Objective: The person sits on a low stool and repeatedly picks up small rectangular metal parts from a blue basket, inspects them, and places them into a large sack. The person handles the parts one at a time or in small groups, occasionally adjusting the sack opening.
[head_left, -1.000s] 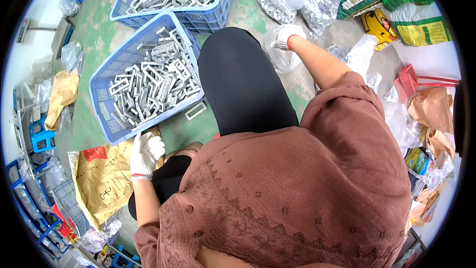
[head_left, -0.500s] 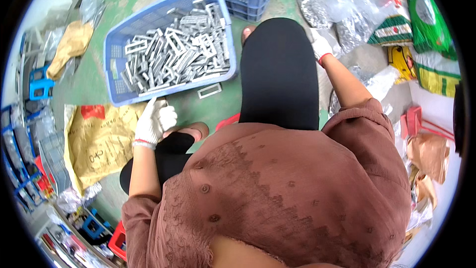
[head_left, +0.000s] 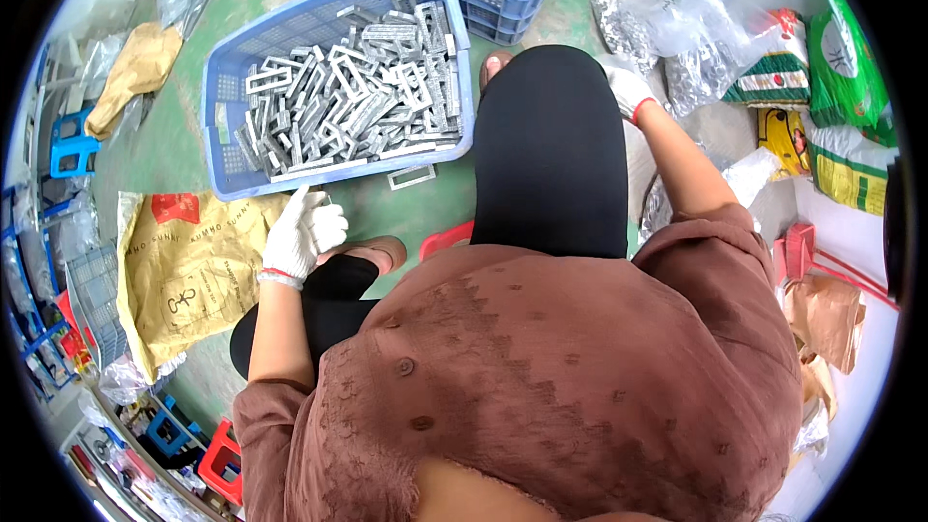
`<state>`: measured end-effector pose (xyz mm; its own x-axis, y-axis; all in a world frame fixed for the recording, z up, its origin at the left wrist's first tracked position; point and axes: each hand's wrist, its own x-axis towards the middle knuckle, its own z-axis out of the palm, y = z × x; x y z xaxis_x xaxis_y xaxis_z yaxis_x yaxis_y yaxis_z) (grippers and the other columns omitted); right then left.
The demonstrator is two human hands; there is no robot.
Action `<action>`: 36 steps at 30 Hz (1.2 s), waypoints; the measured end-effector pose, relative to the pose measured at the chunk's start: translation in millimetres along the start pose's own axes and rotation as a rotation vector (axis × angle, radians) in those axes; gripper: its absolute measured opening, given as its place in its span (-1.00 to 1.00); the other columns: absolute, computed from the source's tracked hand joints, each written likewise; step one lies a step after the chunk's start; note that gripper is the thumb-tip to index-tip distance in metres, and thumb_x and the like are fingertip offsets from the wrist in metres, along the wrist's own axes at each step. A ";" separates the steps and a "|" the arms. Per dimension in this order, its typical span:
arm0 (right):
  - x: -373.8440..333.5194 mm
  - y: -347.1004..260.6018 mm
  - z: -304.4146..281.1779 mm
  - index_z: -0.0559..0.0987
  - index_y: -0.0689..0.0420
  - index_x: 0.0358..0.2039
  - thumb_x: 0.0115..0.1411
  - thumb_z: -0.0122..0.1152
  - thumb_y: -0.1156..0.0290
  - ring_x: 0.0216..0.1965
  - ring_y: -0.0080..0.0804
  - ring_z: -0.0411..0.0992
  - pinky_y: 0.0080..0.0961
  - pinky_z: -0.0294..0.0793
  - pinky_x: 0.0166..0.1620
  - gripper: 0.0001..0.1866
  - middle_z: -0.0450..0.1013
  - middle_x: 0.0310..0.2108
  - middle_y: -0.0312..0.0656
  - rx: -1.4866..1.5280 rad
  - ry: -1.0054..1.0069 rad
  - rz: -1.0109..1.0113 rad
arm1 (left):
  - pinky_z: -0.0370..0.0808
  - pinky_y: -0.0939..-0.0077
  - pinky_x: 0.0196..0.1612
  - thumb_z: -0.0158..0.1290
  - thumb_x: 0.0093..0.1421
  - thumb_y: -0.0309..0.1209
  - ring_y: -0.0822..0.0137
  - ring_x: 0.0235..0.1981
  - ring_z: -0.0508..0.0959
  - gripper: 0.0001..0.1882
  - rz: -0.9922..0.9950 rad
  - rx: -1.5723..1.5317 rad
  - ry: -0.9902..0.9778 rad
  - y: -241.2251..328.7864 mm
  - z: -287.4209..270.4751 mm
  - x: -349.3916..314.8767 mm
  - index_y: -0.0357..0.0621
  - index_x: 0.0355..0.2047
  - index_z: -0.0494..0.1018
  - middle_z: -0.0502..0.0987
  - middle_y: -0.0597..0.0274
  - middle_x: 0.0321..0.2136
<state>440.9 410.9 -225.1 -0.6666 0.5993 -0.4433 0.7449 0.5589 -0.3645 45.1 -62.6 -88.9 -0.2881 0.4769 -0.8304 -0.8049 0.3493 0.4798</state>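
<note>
My left hand (head_left: 304, 235) wears a white knit glove. It hovers by the near edge of the blue plastic basket (head_left: 338, 174), fingers curled in and thumb pointing at the rim; whatever they grip is too small to make out. Filling the basket is a heap of grey rectangular metal frames (head_left: 348, 87). One loose metal frame (head_left: 413, 177) lies on the floor just outside it. My right hand (head_left: 630, 92), gloved too, reaches past my black-clad knee (head_left: 551, 135) beside clear plastic bags (head_left: 701, 68) of small metallic parts. The knee hides its fingers.
Behind the first stands a second blue basket (head_left: 503, 10) with more metal frames. A yellow sack (head_left: 198, 280) lies flat at left. Colourful sacks (head_left: 841, 68) stand along the right wall. A red stool (head_left: 220, 464) and a blue stool (head_left: 72, 145) sit at left.
The view has shifted slightly. My right hand has moved a little farther in behind the knee; my left hand stays almost where it was by the basket.
</note>
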 end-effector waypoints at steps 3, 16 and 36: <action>-31.4 -71.0 -72.2 0.61 0.10 -0.06 0.19 0.11 0.05 0.04 0.03 0.48 -0.20 0.44 0.09 -0.55 0.52 -0.02 0.10 -0.230 -0.083 0.088 | 0.61 0.29 -0.38 0.00 0.37 -0.03 0.09 -0.41 0.61 -0.54 0.029 0.033 0.016 1.9 1.7 -4.2 -0.23 -0.08 0.41 0.58 -0.07 -0.32; 67.9 -370.7 -111.5 0.72 0.10 -0.33 0.01 0.26 0.31 -0.18 -0.09 0.61 -0.15 0.57 -0.14 -0.77 0.62 -0.29 0.00 -0.926 -0.108 -0.461 | 0.60 0.38 -0.33 0.06 0.32 0.01 0.22 -0.40 0.63 -0.47 0.102 0.267 -0.045 40.7 32.0 -12.1 -0.18 0.05 0.43 0.59 0.05 -0.29; 58.3 -405.5 -104.7 0.35 0.03 0.28 -0.04 0.43 0.15 0.05 0.10 0.47 -0.19 0.46 0.09 -0.16 0.47 0.04 0.14 -0.441 -0.143 -0.778 | 0.65 0.31 -0.26 -0.01 0.36 0.05 0.18 -0.29 0.66 -0.46 0.176 0.020 -0.212 70.5 36.6 -2.0 -0.16 0.07 0.36 0.60 0.07 -0.24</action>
<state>96.9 279.2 -17.4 -0.9451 -0.0995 -0.3112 -0.0126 0.9629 -0.2697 7.9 -9.4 -43.0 -0.3060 0.6895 -0.6565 -0.7407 0.2608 0.6192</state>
